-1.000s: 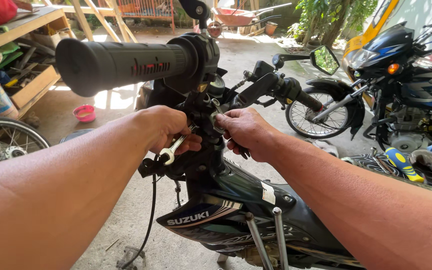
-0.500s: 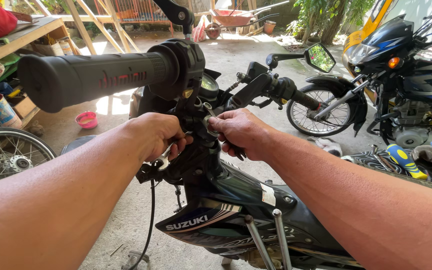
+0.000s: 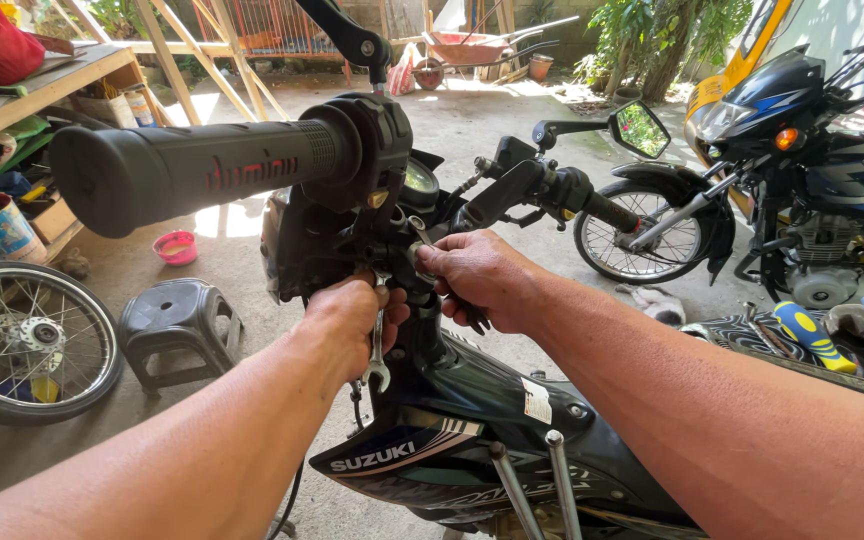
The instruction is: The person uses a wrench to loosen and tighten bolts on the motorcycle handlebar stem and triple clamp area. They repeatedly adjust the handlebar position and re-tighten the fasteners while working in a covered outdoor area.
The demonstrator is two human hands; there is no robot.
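At frame centre our left hand (image 3: 347,318) grips a combination wrench (image 3: 378,345) hanging near-vertical, while our right hand (image 3: 477,275), just right, seemingly pinches a fastener under the handlebar (image 3: 202,170).

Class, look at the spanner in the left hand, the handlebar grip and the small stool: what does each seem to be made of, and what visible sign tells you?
Spanner in the left hand: probably bright steel; it glints silver.
Handlebar grip: likely black rubber; matt, with fine ribbing.
Stool: apparently moulded plastic; dull grey, one-piece shape.
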